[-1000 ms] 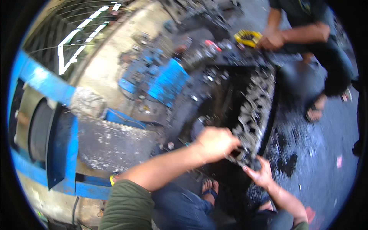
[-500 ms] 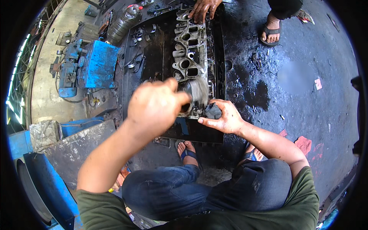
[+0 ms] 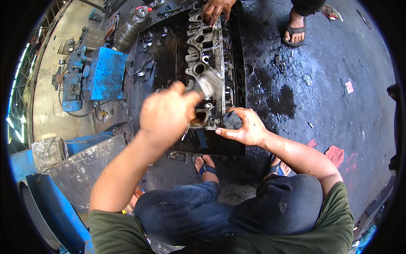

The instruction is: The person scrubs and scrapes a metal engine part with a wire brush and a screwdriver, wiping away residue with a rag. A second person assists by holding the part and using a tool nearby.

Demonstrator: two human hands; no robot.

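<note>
A long metal engine cylinder head [image 3: 215, 59] with a row of round and squarish ports lies lengthwise on a dark metal tray. My left hand [image 3: 167, 111] is closed round the handle of a brush [image 3: 209, 84], whose pale bristles are smeared by motion over the near half of the head. At the near right corner my right hand [image 3: 250, 128] rests against the head. Between its thumb and fingers sits a crumpled dark grey rag [image 3: 231, 120]. Another person's hand [image 3: 218, 9] lies on the far end of the head.
The dark tray [image 3: 167, 84] holds loose curved metal pieces [image 3: 148, 40]. To the left stand a blue machine with a motor [image 3: 105, 74] and a large plastic bottle [image 3: 132, 29]. A co-worker's sandalled foot [image 3: 294, 34] is at the far right on the oil-stained floor [image 3: 330, 114].
My left hand has swept the brush a little away from me and leftward along the head. The right hand keeps its hold at the corner. The whole view has shifted slightly.
</note>
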